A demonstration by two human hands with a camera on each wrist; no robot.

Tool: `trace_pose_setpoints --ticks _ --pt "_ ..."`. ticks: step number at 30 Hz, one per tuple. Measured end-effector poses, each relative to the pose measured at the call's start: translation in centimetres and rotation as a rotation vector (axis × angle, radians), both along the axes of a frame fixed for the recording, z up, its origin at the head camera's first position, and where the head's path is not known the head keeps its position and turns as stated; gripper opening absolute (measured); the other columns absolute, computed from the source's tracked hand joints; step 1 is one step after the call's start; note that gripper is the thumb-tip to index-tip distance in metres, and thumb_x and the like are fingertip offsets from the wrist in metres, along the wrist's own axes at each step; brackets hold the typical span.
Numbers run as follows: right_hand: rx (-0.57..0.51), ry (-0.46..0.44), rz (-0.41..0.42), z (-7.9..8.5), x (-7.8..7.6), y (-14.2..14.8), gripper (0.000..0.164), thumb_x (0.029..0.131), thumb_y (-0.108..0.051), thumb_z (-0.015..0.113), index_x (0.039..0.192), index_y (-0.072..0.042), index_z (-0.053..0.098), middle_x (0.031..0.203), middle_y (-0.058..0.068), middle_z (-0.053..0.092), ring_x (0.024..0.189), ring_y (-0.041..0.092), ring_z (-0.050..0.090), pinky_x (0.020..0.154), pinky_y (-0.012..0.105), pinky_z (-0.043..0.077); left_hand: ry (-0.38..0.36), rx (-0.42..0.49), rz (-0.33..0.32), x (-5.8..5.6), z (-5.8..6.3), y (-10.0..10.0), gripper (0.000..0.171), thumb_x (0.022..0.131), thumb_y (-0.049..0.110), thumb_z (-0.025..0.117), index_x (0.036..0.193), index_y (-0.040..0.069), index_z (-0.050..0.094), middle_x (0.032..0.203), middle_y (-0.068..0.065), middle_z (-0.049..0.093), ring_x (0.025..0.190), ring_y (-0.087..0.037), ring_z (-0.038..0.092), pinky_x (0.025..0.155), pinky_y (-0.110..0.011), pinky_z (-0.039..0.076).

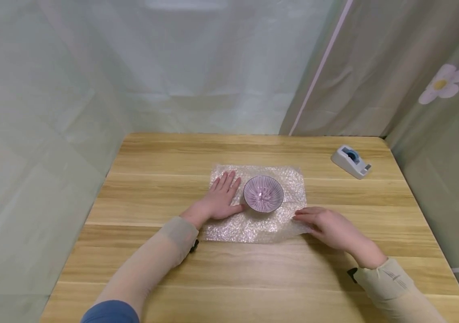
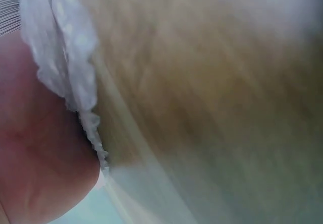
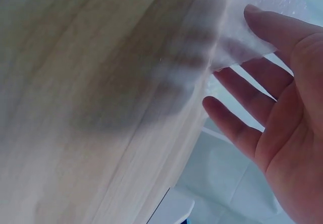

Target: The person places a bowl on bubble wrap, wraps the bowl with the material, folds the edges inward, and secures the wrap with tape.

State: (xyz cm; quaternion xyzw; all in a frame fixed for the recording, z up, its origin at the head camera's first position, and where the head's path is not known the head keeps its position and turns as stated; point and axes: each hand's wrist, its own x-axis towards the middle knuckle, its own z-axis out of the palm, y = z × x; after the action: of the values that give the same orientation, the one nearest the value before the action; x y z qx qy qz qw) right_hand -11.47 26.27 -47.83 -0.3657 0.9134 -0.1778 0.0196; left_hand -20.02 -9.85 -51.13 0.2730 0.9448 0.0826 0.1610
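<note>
A small bowl with thin radiating stripes (image 1: 263,194) stands upright on a sheet of bubble wrap (image 1: 233,231) spread over the table. My left hand (image 1: 221,197) lies flat on the sheet's left part, fingers spread and thumb close by the bowl. At the near right corner, my right hand (image 1: 328,226) holds the sheet's edge between thumb and fingers. The right wrist view shows the clear corner of the wrap (image 3: 242,42) between the thumb and the fingers behind it, raised off the wood. A sliver of the striped bowl (image 2: 9,7) shows in the left wrist view.
A grey tape dispenser (image 1: 350,161) with a blue roll hub sits toward the table's back right. The wood-grain table (image 1: 152,152) is bordered by pale curtains (image 1: 213,67) at the back and both sides.
</note>
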Motion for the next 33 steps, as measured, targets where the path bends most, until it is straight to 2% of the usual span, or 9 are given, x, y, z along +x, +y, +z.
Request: trace_pose_setpoints --ticks 4,7,13,20,26,33 --pt "-0.021 0.014 -0.004 0.2 -0.1 0.2 0.037 0.087 -0.001 0.072 0.121 -0.013 0.072 0.124 0.005 0.068 0.115 0.024 0.063 0.098 0.046 0.050 -0.025 -0.002 0.004 0.0 -0.3 0.0 0.101 0.092 0.076 0.035 0.159 0.013 -0.006 0.163 -0.013 -0.022 0.148 -0.031 -0.021 0.120 -0.048 -0.008" --pt "-0.040 0.007 -0.022 0.3 -0.2 0.4 0.035 0.086 -0.001 0.073 0.118 -0.016 0.073 0.121 0.001 0.070 0.113 0.021 0.064 0.096 0.044 0.052 -0.035 0.011 0.011 0.0 -0.2 0.0 0.108 0.088 0.079 0.040 0.159 0.013 -0.006 0.163 -0.013 -0.023 0.148 -0.031 -0.022 0.119 -0.048 -0.008" --pt "-0.109 0.001 -0.054 0.6 -0.5 0.6 0.032 0.088 -0.005 0.074 0.116 -0.021 0.075 0.117 -0.004 0.071 0.109 0.019 0.066 0.092 0.043 0.054 -0.063 0.000 0.010 -0.3 -0.4 0.0 0.130 0.071 0.091 0.048 0.158 0.015 -0.012 0.161 -0.011 -0.028 0.146 -0.030 -0.027 0.118 -0.048 -0.011" --pt "-0.171 0.031 -0.032 1.0 -0.9 0.3 0.029 0.089 -0.008 0.074 0.115 -0.021 0.075 0.114 -0.006 0.071 0.106 0.016 0.066 0.089 0.041 0.055 -0.123 -0.014 0.020 -1.0 -1.0 -0.1 0.144 0.057 0.098 0.052 0.156 0.020 -0.019 0.158 -0.007 -0.036 0.143 -0.027 -0.034 0.116 -0.047 -0.017" --pt "-0.234 0.085 -0.066 1.4 -1.2 -0.1 0.026 0.089 -0.011 0.075 0.113 -0.019 0.074 0.110 -0.009 0.072 0.102 0.013 0.067 0.087 0.037 0.055 -0.127 -0.020 0.036 -1.3 -1.2 0.1 0.146 0.053 0.100 0.050 0.155 0.023 -0.021 0.156 -0.003 -0.038 0.141 -0.023 -0.036 0.115 -0.045 -0.019" --pt "-0.296 0.098 -0.116 1.8 -1.5 -0.8 0.016 0.087 -0.012 0.077 0.100 -0.019 0.073 0.099 -0.012 0.070 0.093 0.008 0.066 0.081 0.033 0.055 -0.134 -0.029 0.027 -1.4 -1.1 0.3 0.144 0.055 0.099 0.050 0.155 0.023 -0.020 0.158 -0.003 -0.036 0.142 -0.023 -0.035 0.115 -0.044 -0.020"
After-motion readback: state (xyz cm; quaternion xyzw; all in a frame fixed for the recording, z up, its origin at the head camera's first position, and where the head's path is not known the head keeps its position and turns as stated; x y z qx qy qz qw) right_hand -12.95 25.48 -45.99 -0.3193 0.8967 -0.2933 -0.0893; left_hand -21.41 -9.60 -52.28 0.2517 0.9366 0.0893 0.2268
